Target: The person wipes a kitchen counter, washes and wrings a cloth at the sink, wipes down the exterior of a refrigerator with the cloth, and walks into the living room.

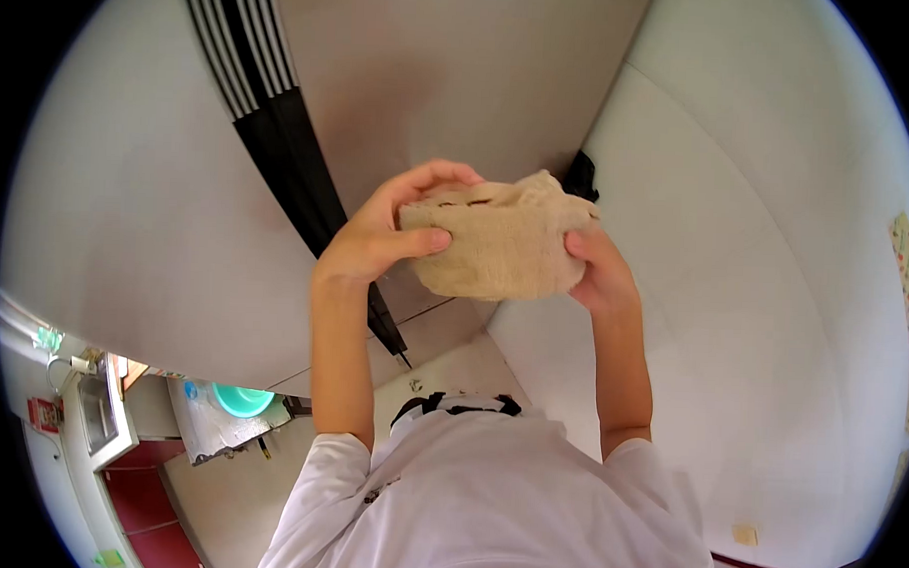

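The beige cloth is clamped at opposite ends by the fingers of the left hand and right hand, before a grey panel. A black strip is partly obstructed by the left hand. A turquoise basin is located at left.

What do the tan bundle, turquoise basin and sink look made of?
Tan bundle: likely cloth, matte; soft folds, fine surface texture.
Turquoise basin: probably plastic, smooth; even bright colour, thin rim.
Sink: perhaps stainless steel; grey with slight sheen, too small to be sure.
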Demonstrator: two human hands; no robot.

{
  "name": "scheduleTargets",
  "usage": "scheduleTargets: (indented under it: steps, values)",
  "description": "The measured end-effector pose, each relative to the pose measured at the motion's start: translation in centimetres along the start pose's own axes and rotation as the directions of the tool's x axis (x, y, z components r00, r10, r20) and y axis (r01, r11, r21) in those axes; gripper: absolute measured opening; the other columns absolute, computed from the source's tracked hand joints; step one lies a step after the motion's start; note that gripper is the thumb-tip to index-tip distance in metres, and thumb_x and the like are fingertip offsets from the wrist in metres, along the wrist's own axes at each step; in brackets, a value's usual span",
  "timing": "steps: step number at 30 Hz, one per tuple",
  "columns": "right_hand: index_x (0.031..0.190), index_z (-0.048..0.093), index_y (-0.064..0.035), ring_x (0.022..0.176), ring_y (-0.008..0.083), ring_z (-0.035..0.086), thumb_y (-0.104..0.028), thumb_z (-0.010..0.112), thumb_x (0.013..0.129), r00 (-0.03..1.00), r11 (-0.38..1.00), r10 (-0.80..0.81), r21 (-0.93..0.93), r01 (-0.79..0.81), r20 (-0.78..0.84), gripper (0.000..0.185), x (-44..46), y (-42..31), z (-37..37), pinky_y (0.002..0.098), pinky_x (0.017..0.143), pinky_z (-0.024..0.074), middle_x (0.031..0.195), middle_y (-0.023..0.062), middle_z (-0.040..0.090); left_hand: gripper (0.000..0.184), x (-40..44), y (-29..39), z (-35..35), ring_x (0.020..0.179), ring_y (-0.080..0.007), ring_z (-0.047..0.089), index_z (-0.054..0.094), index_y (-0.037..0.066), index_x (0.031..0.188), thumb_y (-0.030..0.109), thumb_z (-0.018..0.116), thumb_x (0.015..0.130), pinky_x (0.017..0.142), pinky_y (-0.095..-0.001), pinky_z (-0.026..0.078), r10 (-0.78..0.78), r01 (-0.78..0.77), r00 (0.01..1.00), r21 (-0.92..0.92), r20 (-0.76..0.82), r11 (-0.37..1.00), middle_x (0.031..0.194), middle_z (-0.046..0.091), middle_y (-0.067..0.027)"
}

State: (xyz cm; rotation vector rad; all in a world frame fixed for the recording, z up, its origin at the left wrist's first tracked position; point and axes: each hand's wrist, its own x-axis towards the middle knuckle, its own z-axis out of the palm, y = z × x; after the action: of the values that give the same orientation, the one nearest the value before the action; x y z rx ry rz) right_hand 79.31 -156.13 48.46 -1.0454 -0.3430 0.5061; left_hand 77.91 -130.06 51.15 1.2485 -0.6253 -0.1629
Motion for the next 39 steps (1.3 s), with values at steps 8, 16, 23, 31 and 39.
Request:
scheduleTargets:
  steps: [8,16,23,31,39]
  values:
    - [0.123,0.049,0.0000,0.114,0.0211,0.055,-0.017,0.061,0.085,0.822,0.844,-0.530,-0.037,0.534,-0.209,0.044,1.6,-6.9,5.6,0.0360,0.092,0.0480,0.120,0.0084,0.058,0.045,-0.3,4.2,3.4,0.110,-0.0196,0.054,0.050,0.003,0.123,0.012,0.065,0.081,0.092,-0.0340,0.043,0.567,-0.072,0.765,0.835,-0.304,0.545,0.118,0.056,-0.0123]
    - [0.101,0.058,-0.0058,0.094,0.0281,0.052,-0.020,0.081,0.057,0.154,-0.650,-0.606,-0.598,0.470,0.780,0.051,11.7,-9.2,13.8,0.0402,0.082,0.0431,0.101,0.0101,0.054,0.047,-1.5,6.8,4.1,0.106,-0.0243,0.057,0.045,0.000,0.127,0.028,0.055,0.091,0.089,-0.0359,0.046,0.583,-0.358,0.638,0.477,-0.503,0.803,0.120,0.056,-0.0157]
    - [0.107,0.056,-0.0050,0.103,0.0313,0.045,-0.032,0.074,0.075,0.520,0.049,-0.627,-0.638,0.769,0.579,0.046,11.1,-9.0,14.6,0.0454,0.091,0.0364,0.109,0.0107,0.050,0.046,-7.2,4.6,0.1,0.103,-0.0240,0.057,0.050,0.001,0.119,0.035,0.055,0.088,0.085,-0.0361,0.047,0.711,-0.339,0.462,0.636,-0.529,0.693,0.117,0.057,-0.0159]
    - [0.128,0.042,0.0024,0.122,0.0426,0.032,-0.020,0.067,0.079,0.076,-0.252,-0.932,-0.786,0.564,0.353,0.060,14.8,-6.0,16.9,0.0496,0.103,0.0272,0.134,0.0249,0.033,0.032,-9.8,6.5,-1.8,0.098,-0.0231,0.056,0.054,0.002,0.108,0.027,0.052,0.089,0.081,-0.0376,0.047,0.858,-0.254,0.314,0.835,-0.405,0.487,0.108,0.058,-0.0136]
    - [0.136,0.041,0.0012,0.112,0.0292,0.054,-0.012,0.061,0.086,-0.082,-0.187,-0.980,-0.719,0.669,0.180,0.055,17.5,-4.4,18.6,0.0350,0.094,0.0435,0.130,0.0208,0.050,0.019,-12.9,6.9,-5.4,0.086,-0.0184,0.057,0.057,0.000,0.097,0.017,0.052,0.091,0.076,-0.0312,0.047,0.931,-0.165,0.188,0.925,-0.312,0.343,0.099,0.060,-0.0118]
